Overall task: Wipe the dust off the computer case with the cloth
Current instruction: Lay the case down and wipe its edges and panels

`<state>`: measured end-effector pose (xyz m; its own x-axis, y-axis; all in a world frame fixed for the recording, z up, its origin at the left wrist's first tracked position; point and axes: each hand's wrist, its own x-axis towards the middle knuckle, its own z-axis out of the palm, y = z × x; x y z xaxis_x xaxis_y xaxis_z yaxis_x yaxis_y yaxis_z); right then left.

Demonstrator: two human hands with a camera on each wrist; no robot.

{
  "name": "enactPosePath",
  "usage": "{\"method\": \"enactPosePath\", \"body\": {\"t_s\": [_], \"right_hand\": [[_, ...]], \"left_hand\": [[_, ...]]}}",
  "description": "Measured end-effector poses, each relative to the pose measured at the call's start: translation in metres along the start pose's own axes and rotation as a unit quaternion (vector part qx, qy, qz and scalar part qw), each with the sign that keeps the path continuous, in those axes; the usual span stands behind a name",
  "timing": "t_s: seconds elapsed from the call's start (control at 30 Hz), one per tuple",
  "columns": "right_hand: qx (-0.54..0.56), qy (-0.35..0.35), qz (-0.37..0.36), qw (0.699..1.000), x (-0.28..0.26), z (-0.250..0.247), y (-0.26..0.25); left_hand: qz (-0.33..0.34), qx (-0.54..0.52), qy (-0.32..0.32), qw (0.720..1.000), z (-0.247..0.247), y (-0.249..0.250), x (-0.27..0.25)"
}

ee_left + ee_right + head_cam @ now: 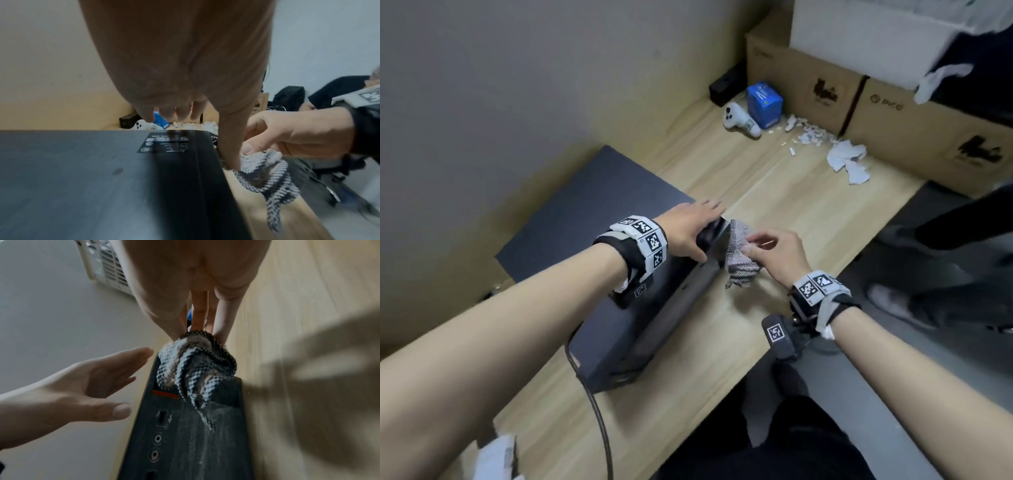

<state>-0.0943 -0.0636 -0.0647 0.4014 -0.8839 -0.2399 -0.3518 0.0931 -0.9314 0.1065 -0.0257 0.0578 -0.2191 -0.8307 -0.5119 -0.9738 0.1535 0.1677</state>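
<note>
My left hand (690, 230) lies over the far corner of the computer case (599, 219), thumb down its front edge, blocking that corner from above. My right hand (774, 255) bunches the cloth (739, 255) against the front panel, filling the gap just beside it. Right of the case, bare desk (774, 192) runs open toward the far end. There, paper scraps (847, 161), a white controller (741, 120) and a blue box (764, 102) crowd the cardboard boxes (914, 126). A cable (599, 421) trails from the case's near end across the desk. The wall (482, 85) closes off the left side.
</note>
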Motion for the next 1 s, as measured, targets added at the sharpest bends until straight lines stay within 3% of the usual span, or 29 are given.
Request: {"method": "enactPosePath", "body": {"t_s": [0.13, 0.27, 0.43, 0.6, 0.87, 1.0], "right_hand": [[0.098, 0.04, 0.016, 0.994, -0.005, 0.041, -0.006], [0.097, 0.054, 0.005, 0.994, -0.017, 0.073, -0.002], [-0.02, 0.043, -0.048, 0.998, -0.023, 0.084, 0.017], [-0.102, -0.024, 0.036, 0.994, -0.027, 0.096, 0.045], [0.093, 0.042, -0.001, 0.995, -0.038, 0.082, 0.008], [0.082, 0.052, -0.03, 0.995, -0.039, 0.083, 0.007]], "left_hand": [[0.019, 0.121, -0.084, 0.989, 0.013, -0.025, 0.019], [0.032, 0.137, -0.069, 0.988, 0.025, -0.032, 0.019], [0.027, 0.135, -0.049, 0.989, 0.025, -0.028, 0.02], [0.023, 0.115, -0.058, 0.991, 0.025, -0.025, 0.019], [0.007, 0.131, -0.063, 0.989, 0.022, -0.017, 0.019], [0.004, 0.126, -0.062, 0.99, 0.022, -0.018, 0.02]]}}
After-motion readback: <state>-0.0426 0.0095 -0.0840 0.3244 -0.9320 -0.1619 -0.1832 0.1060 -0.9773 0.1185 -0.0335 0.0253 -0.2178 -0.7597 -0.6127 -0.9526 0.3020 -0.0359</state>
